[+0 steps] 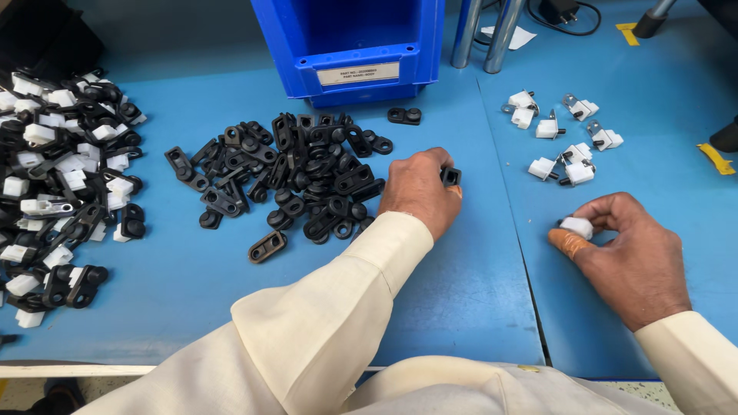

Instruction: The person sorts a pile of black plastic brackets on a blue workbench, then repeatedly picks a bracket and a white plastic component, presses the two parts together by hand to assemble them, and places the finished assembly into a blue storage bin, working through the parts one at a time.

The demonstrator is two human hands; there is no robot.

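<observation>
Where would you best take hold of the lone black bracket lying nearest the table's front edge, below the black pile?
Probably across the narrow waist of the black bracket, coming straight down from above. It lies flat and tilted on the blue table, apart from the black pile, so both long sides are free; a pinch grip across them looks easiest.

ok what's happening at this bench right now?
A person works at a blue table. The left hand pinches a small black part beside the pile of black parts. The right hand holds a small white part, near a few loose white parts. A mixed black-and-white pile lies far left, a blue bin behind.
</observation>
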